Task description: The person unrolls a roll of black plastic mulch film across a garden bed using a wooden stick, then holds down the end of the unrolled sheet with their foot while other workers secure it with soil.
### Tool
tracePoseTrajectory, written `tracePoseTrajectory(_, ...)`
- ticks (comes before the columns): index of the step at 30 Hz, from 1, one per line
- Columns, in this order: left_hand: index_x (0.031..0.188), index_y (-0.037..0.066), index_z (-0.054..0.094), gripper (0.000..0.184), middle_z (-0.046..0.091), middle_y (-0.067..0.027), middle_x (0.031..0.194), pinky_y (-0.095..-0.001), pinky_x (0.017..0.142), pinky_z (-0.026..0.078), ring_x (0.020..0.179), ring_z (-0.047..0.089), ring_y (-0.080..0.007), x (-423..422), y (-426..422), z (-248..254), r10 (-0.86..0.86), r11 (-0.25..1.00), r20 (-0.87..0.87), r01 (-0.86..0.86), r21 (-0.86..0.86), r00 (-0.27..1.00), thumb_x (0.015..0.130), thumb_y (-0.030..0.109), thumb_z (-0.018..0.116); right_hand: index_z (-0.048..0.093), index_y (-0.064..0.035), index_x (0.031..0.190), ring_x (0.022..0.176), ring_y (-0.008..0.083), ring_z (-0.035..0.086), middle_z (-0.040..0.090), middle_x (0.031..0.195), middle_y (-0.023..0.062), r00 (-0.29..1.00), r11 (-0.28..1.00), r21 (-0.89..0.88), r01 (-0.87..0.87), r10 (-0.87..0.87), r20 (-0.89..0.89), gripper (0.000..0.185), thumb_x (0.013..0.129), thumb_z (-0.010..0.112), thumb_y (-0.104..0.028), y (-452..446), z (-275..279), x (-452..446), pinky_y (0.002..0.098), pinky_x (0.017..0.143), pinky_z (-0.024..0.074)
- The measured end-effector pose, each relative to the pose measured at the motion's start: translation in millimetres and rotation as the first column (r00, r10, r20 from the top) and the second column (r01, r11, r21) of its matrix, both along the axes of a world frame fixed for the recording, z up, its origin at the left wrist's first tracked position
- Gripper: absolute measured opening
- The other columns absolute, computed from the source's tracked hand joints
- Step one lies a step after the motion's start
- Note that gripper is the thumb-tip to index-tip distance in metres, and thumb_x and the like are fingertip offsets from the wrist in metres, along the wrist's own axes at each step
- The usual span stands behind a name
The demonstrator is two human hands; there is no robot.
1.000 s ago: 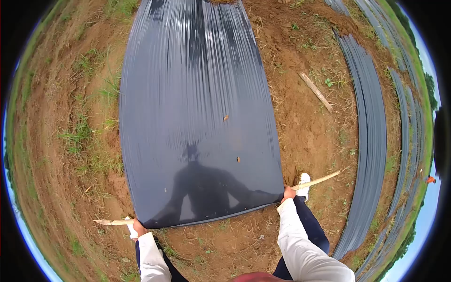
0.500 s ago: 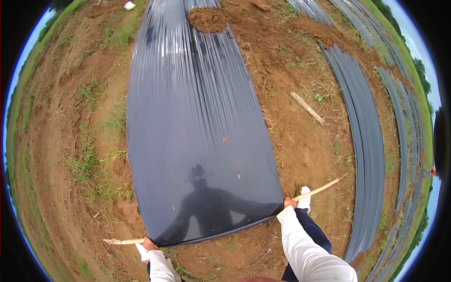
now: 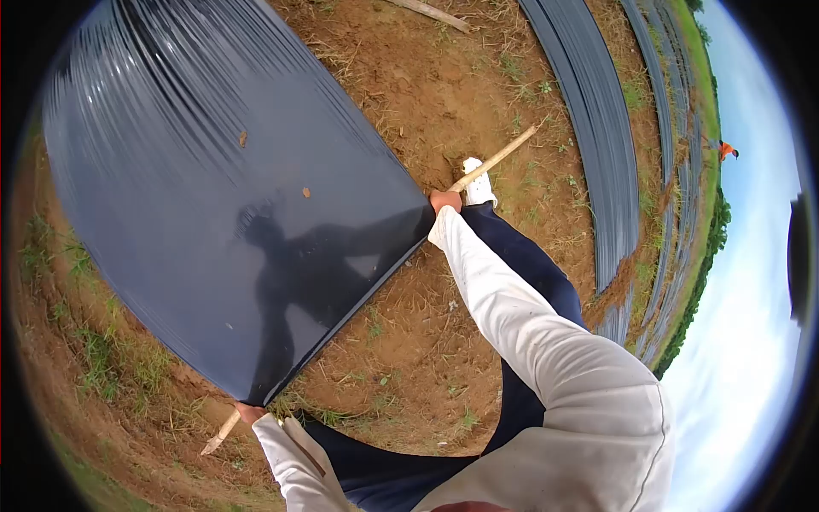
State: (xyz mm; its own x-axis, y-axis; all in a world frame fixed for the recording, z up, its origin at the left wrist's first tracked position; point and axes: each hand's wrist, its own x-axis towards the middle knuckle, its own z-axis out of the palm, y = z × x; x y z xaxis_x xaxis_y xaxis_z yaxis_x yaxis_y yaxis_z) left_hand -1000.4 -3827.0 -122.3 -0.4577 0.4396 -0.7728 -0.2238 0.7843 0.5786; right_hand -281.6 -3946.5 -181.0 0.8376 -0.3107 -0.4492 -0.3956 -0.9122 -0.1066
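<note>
A wide sheet of dark plastic mulch film [image 3: 188,230] stretches out over the ground in front of me, my shadow on its shiny surface. At the film's near left corner, my left hand [image 3: 249,412] is closed around a wooden stick [image 3: 222,433] that pokes out past the edge. My right hand [image 3: 444,201] is closed at the near right corner, where a longer pale stick end [image 3: 503,160] sticks out beside my white shoe [image 3: 479,183]. The film's near edge runs straight between both hands. Whether one stick passes through it is hidden.
Strips of laid plastic film [image 3: 589,128] run along the soil to the right. A loose stick [image 3: 431,13] lies at the top. Grass tufts [image 3: 102,358] grow on the left. Far off at right is a person in orange [image 3: 727,151].
My view has swung to the right, so the film now sits further left and slanted, and more sky shows. Both hands keep their hold at the film's corners.
</note>
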Motion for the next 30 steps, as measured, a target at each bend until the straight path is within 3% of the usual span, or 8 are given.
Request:
tracePoseTrajectory(5, 0.100, -0.010, 0.055, 0.048, 0.060, -0.0136, 0.091, -0.0337, 0.065, 0.049, 0.074, 0.059, -0.0241, 20.5, 7.4, 10.9, 0.112, 0.977, -0.531, -0.189, -0.094, 0.840, 0.077, 0.032, 0.058, 0.064, 0.0054, 0.079, 0.083, 0.0329, 0.063, 0.065, 0.084, 0.0212, 0.996, 0.995, -0.060, -0.084, 0.082, -0.030, 0.036, 0.067, 0.062, -0.028, -13.9, -23.6, 6.9, 0.0382, 0.073, 0.0486)
tracePoseTrajectory(7, 0.090, -0.008, 0.057, 0.040, 0.059, -0.0104, 0.083, -0.0338, 0.060, 0.044, 0.066, 0.055, -0.0212, 5.5, -3.3, -5.1, 0.186, 0.981, -0.450, -0.191, 0.034, 0.873, 0.075, 0.030, 0.060, 0.063, 0.0071, 0.072, 0.076, 0.0347, 0.062, 0.064, 0.075, 0.0231, 0.844, 0.844, 0.015, -0.536, 0.536, -0.017, 0.037, 0.069, 0.059, -0.029, -43.5, -49.8, 16.7, 0.0399, 0.069, 0.0465)
tracePoseTrajectory(10, 0.080, -0.005, 0.056, 0.033, 0.057, -0.0084, 0.075, -0.0332, 0.059, 0.043, 0.063, 0.054, -0.0198, 45.2, 17.4, 29.8, 0.222, 0.967, -0.465, -0.255, -0.008, 0.857, 0.075, 0.028, 0.059, 0.064, 0.0045, 0.075, 0.073, 0.0377, 0.060, 0.062, 0.075, 0.0254, 0.834, 0.835, -0.027, -0.550, 0.551, 0.022, 0.033, 0.071, 0.056, -0.027, -60.9, -76.0, 27.9, 0.0424, 0.067, 0.0460)
tracePoseTrajectory(11, 0.077, -0.004, 0.056, 0.032, 0.057, -0.0091, 0.072, -0.0332, 0.060, 0.043, 0.064, 0.054, -0.0201, 39.6, 13.7, 21.2, 0.244, 0.969, -0.435, -0.236, 0.074, 0.866, 0.074, 0.028, 0.058, 0.064, 0.0034, 0.073, 0.072, 0.0390, 0.060, 0.062, 0.074, 0.0251, 0.422, 0.417, -0.173, -0.893, 0.906, 0.005, 0.033, 0.072, 0.056, -0.028, -42.0, -31.7, 15.0, 0.0432, 0.066, 0.0459)
tracePoseTrajectory(13, 0.082, -0.009, 0.059, 0.037, 0.061, -0.0144, 0.078, -0.0342, 0.065, 0.045, 0.069, 0.057, -0.0236, 49.4, 23.1, 36.5, 0.200, 0.959, -0.498, -0.273, -0.078, 0.844, 0.074, 0.027, 0.057, 0.065, 0.0012, 0.073, 0.073, 0.0383, 0.060, 0.062, 0.075, 0.0242, 0.904, 0.904, -0.065, -0.422, 0.425, 0.042, 0.031, 0.072, 0.055, -0.028, -28.5, -34.4, 12.6, 0.0424, 0.067, 0.0458)
tracePoseTrajectory(22, 0.092, -0.013, 0.059, 0.047, 0.062, -0.0261, 0.095, -0.0373, 0.081, 0.045, 0.088, 0.059, -0.0365, -0.6, 7.2, -8.2, 0.111, 0.980, -0.585, -0.185, -0.069, 0.803, 0.071, 0.028, 0.057, 0.065, -0.0002, 0.075, 0.078, 0.0368, 0.062, 0.063, 0.078, 0.0234, 0.464, 0.452, -0.149, -0.880, 0.883, -0.064, 0.035, 0.076, 0.052, -0.033, -56.0, -66.4, 28.5, 0.0399, 0.069, 0.0474)
tracePoseTrajectory(23, 0.072, -0.013, 0.057, 0.033, 0.059, -0.0160, 0.071, -0.0361, 0.061, 0.045, 0.062, 0.056, -0.0236, 4.7, 5.2, -6.1, 0.069, 0.996, -0.664, -0.093, -0.001, 0.744, 0.075, 0.019, 0.051, 0.065, -0.0002, 0.078, 0.080, 0.0366, 0.061, 0.064, 0.079, 0.0229, 0.748, 0.734, -0.145, -0.663, 0.654, -0.110, 0.035, 0.075, 0.052, -0.032, -53.9, -74.6, 31.2, 0.0393, 0.070, 0.0471)
tracePoseTrajectory(30, 0.073, -0.012, 0.057, 0.032, 0.058, -0.0148, 0.074, -0.0352, 0.063, 0.045, 0.065, 0.055, -0.0242, 10.7, 5.9, 5.4, 0.132, 0.990, -0.532, -0.086, 0.110, 0.837, 0.075, 0.020, 0.053, 0.063, 0.0083, 0.080, 0.085, 0.0355, 0.061, 0.064, 0.086, 0.0235, 0.893, 0.895, 0.002, -0.447, 0.446, -0.052, 0.036, 0.070, 0.058, -0.026, -34.6, -57.9, 18.9, 0.0385, 0.076, 0.0460)
